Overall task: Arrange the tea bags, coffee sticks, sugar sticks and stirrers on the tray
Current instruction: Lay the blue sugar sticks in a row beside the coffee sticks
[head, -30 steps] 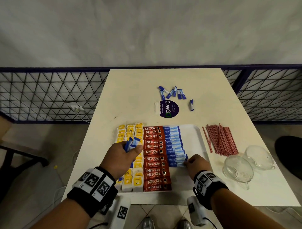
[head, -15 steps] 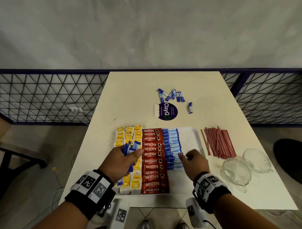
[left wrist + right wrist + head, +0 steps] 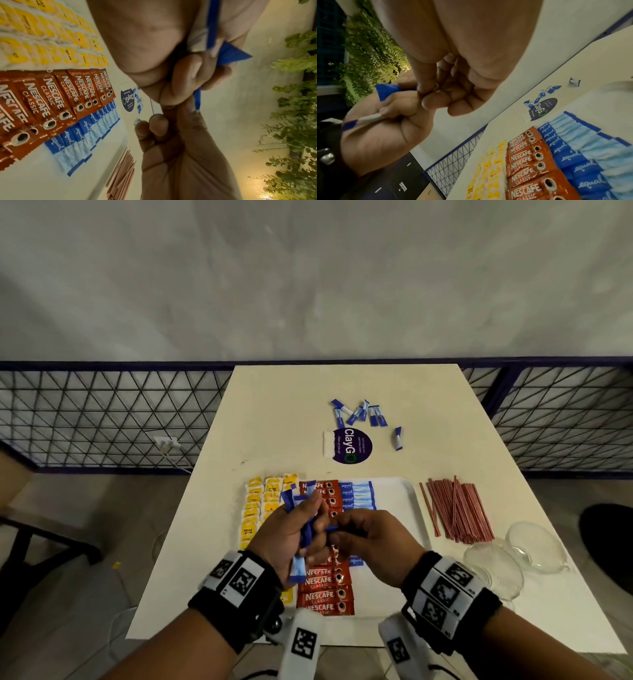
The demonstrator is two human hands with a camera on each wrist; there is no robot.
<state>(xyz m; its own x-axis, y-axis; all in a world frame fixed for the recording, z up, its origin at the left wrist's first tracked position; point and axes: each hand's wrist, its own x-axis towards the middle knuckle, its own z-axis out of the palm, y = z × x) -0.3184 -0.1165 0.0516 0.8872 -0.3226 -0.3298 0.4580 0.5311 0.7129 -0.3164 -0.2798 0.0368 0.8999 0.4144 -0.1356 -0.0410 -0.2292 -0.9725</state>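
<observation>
A white tray (image 3: 404,498) holds rows of yellow tea bags (image 3: 255,508), red coffee sticks (image 3: 325,587) and blue sugar sticks (image 3: 358,496). Above the coffee row my left hand (image 3: 294,532) grips a small bundle of blue sugar sticks (image 3: 301,542). My right hand (image 3: 363,535) has come against it and pinches the end of one blue stick (image 3: 388,90) in that bundle. In the left wrist view the bundle (image 3: 212,27) runs through my left fist. Red stirrers (image 3: 455,511) lie in a pile on the table right of the tray.
Several loose sugar sticks (image 3: 359,414) lie far up the table, beyond a round purple sticker (image 3: 352,445). Two glass cups (image 3: 493,570) sit at the right near the stirrers. A wire-mesh fence (image 3: 102,419) runs behind the table. The tray's right part is bare.
My right hand has left the sugar row on the tray and moved left to my left hand, where it now pinches a stick. The left hand shifted slightly right over the coffee sticks.
</observation>
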